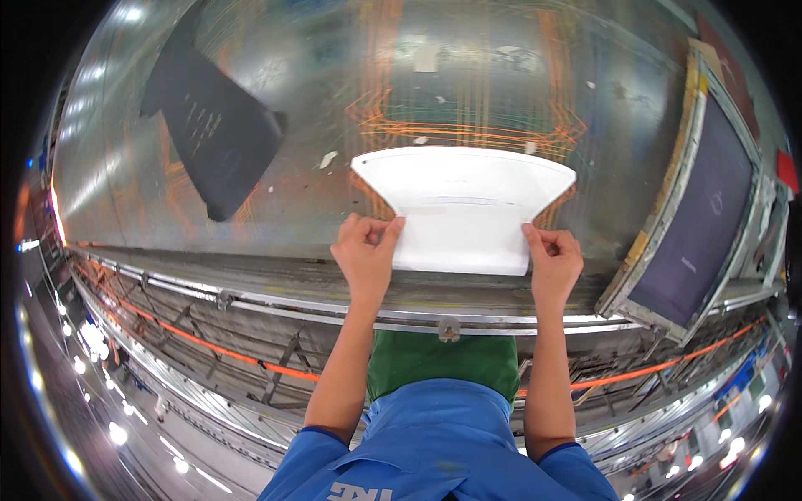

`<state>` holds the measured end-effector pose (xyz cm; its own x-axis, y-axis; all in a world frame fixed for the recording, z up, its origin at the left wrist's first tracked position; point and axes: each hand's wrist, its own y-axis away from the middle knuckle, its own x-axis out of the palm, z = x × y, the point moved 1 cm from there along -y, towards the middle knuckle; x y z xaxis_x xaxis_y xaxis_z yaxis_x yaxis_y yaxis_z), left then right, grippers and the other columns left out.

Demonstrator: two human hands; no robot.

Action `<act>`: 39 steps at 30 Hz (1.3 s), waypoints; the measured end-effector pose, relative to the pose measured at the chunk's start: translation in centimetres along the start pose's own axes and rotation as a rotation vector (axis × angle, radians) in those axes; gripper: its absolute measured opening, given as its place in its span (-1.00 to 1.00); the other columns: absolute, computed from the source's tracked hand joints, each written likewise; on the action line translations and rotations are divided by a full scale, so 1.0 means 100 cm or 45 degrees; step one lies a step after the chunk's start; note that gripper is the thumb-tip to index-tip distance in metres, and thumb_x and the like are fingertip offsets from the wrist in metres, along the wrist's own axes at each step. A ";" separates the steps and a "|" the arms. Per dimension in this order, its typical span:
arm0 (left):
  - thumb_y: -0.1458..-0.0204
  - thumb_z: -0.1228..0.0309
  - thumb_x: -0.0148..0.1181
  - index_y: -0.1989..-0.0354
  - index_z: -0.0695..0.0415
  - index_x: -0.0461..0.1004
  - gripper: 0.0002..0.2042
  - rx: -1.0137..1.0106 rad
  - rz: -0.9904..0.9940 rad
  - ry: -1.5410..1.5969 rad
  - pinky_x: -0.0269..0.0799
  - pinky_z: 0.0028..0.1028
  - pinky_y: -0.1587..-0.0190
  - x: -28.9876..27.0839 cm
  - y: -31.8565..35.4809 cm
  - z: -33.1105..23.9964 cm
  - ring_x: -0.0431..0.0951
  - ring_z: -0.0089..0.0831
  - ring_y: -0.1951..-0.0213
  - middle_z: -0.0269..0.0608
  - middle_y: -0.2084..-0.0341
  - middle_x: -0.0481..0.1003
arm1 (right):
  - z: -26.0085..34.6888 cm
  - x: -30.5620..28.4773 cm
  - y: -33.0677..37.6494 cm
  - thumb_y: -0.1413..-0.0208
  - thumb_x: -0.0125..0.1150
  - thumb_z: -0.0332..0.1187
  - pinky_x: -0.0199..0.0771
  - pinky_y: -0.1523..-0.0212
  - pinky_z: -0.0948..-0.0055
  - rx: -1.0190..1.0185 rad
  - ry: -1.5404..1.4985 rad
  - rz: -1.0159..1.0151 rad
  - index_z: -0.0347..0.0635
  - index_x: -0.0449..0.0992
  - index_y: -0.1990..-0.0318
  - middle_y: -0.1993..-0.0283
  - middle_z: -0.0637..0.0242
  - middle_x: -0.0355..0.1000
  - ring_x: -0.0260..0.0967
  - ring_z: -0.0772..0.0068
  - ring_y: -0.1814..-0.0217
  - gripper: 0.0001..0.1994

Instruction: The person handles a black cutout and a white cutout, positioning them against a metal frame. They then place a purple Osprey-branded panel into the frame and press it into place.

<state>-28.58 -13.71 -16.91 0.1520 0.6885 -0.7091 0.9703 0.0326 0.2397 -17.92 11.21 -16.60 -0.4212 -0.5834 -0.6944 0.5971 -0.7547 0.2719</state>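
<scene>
Both sides covered: left hand (365, 250) at eight o'clock, right hand (555, 259) at four, each with thumb and fingers pinched closed on an edge of the white panel (464, 230), lying on the worktop (305, 188) just off view centre toward two o'clock. Light, matched pinches should guard against buckling. And what a smooth shape: flaring wide at twelve, faint strip (464, 200) across it, dark speck (364, 162) at ten.

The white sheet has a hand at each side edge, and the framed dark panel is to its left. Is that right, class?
No: the head view shows the framed dark panel right of the white sheet; the rest is correct.
</scene>
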 end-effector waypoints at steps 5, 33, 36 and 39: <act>0.10 0.31 0.53 0.58 0.23 0.56 -0.72 0.096 -0.060 -0.088 0.13 -0.32 0.47 0.001 0.002 -0.004 0.25 -0.39 0.53 -0.30 0.64 0.22 | -0.005 0.000 -0.001 -0.02 0.56 -0.27 0.17 0.41 0.50 0.043 0.028 0.041 -0.30 0.65 0.42 0.55 0.46 0.31 0.12 0.57 0.45 -0.74; 0.02 0.18 0.47 0.57 -0.04 0.57 -0.77 -0.095 -0.019 -0.080 0.03 -0.32 0.11 0.007 0.008 0.000 0.33 -0.50 0.36 -0.51 0.54 0.27 | -0.011 0.003 -0.001 -0.10 0.53 -0.21 0.05 0.44 0.63 0.082 -0.020 0.056 -0.33 0.66 0.37 0.53 0.56 0.37 0.04 0.74 0.48 -0.70; 0.04 0.19 0.48 0.58 -0.06 0.53 -0.76 -0.067 -0.030 -0.074 0.05 -0.28 0.13 0.007 0.008 0.002 0.35 -0.46 0.35 -0.51 0.53 0.27 | -0.009 0.003 0.000 -0.09 0.53 -0.21 0.05 0.45 0.63 0.083 -0.018 0.047 -0.33 0.66 0.38 0.53 0.56 0.36 0.04 0.74 0.48 -0.69; 0.03 0.20 0.47 0.57 0.00 0.57 -0.76 -0.081 -0.013 -0.099 0.04 -0.33 0.13 0.006 0.006 0.000 0.33 -0.50 0.40 -0.49 0.55 0.29 | -0.012 0.003 0.000 -0.06 0.54 -0.22 0.09 0.44 0.60 0.075 -0.004 0.043 -0.33 0.66 0.38 0.52 0.53 0.35 0.06 0.71 0.48 -0.70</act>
<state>-27.95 -13.25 -17.20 0.1584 0.6295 -0.7607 0.9584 0.0871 0.2717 -17.18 11.41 -17.62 -0.4039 -0.6096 -0.6821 0.5699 -0.7509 0.3337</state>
